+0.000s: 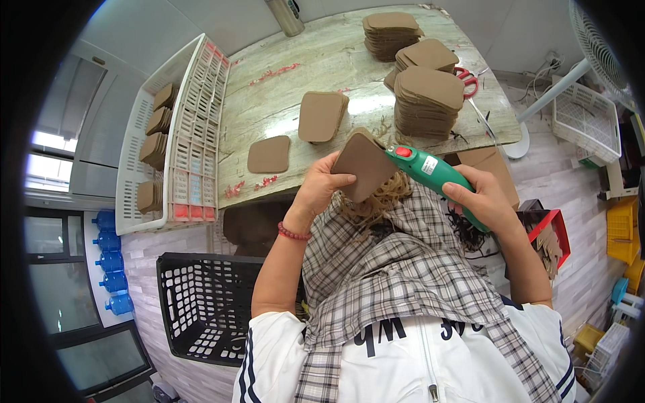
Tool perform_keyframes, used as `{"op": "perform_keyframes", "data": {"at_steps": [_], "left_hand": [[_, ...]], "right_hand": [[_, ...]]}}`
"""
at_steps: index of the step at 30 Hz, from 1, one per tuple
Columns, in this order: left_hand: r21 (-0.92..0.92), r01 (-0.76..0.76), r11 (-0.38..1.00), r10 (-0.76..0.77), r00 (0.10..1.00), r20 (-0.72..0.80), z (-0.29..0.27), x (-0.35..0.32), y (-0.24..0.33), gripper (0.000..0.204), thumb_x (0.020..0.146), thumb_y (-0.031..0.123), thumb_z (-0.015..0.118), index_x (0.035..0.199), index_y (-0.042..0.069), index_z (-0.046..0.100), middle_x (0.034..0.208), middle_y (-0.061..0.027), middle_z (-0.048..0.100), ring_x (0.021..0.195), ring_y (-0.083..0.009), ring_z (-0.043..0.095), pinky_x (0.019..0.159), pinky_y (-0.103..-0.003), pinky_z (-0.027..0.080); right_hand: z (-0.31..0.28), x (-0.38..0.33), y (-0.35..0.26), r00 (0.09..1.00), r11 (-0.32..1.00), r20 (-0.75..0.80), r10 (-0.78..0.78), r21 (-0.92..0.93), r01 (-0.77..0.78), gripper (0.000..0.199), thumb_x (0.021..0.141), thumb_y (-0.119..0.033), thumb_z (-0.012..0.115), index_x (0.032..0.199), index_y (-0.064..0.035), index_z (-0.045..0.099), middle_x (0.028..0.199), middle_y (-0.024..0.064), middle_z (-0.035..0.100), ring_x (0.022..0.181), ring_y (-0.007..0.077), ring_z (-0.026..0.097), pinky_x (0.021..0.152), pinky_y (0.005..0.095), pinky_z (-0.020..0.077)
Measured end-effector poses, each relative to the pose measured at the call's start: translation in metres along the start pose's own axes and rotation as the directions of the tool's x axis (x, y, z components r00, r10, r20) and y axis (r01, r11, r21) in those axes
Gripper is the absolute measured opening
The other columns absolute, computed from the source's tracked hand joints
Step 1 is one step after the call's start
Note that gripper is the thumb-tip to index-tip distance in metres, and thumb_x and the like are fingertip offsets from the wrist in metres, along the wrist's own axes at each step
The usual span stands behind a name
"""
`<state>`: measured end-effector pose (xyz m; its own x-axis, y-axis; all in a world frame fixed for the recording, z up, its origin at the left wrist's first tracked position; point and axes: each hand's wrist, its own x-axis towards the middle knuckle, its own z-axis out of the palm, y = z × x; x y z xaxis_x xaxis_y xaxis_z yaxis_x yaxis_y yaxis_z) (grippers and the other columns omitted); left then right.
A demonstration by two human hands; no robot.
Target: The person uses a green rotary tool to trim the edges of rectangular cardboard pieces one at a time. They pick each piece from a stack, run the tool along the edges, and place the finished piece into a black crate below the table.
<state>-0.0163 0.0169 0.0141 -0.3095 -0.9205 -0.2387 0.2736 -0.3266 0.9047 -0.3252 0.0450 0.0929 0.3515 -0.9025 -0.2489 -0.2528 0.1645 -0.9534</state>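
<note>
My left hand [316,191] grips a flat brown panel [366,164] with rounded corners, tilted above my lap, thumb on its face. My right hand [489,201] is wrapped round a green handheld electric cutter [433,171] with a red switch. The cutter's front end meets the panel's upper right edge; its very tip is hard to make out. Curly tan trimmings [376,205] lie on my checked apron [383,269] just below. On the table [269,87] beyond my hands are a single brown panel [269,154] and a short stack [322,116].
Taller panel stacks [428,101] and red-handled scissors [468,82] sit at the table's right. A white crate [195,134] holding panels flanks its left side. A black crate [201,305] stands left of me, a red-rimmed box [557,235] right. A fan [598,47] rises at far right.
</note>
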Motion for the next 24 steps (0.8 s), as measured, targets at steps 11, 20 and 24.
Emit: {"op": "perform_keyframes", "data": {"at_steps": [11, 20, 24], "left_hand": [[0.210, 0.063, 0.976, -0.069, 0.997, 0.018, -0.006, -0.010, 0.016, 0.034, 0.077, -0.009, 0.061, 0.109, 0.003, 0.057, 0.096, -0.0012, 0.063, 0.088, -0.0084, 0.059, 0.081, -0.022, 0.047], [-0.026, -0.174, 0.984, 0.162, 0.952, -0.260, -0.025, -0.022, 0.017, 0.010, 0.080, 0.001, 0.069, 0.089, 0.002, 0.064, 0.086, -0.0048, 0.069, 0.076, -0.0101, 0.063, 0.071, -0.024, 0.050], [-0.090, -0.123, 0.988, 0.099, 0.968, -0.232, -0.033, -0.023, 0.017, 0.009, 0.082, 0.003, 0.068, 0.091, 0.001, 0.066, 0.086, -0.0059, 0.069, 0.075, -0.0113, 0.063, 0.070, -0.025, 0.052]], "right_hand": [[0.004, 0.008, 0.000, 0.994, 0.996, 0.070, 0.078, 0.047, -0.082, 0.030, 0.090, -0.028, 0.060, 0.097, 0.0010, 0.060, 0.071, 0.0018, 0.057, 0.062, 0.0077, 0.052, 0.057, 0.0226, 0.0431], [0.002, 0.011, 0.010, 0.986, 0.992, 0.144, 0.082, 0.084, -0.095, 0.040, 0.089, -0.036, 0.063, 0.097, 0.0031, 0.063, 0.070, 0.0042, 0.059, 0.059, 0.0086, 0.054, 0.054, 0.0234, 0.0446], [0.004, 0.012, 0.011, 0.976, 0.992, 0.204, 0.081, 0.081, -0.099, 0.036, 0.090, -0.034, 0.061, 0.098, 0.0009, 0.060, 0.071, 0.0025, 0.056, 0.059, 0.0085, 0.053, 0.054, 0.0228, 0.0431]]}}
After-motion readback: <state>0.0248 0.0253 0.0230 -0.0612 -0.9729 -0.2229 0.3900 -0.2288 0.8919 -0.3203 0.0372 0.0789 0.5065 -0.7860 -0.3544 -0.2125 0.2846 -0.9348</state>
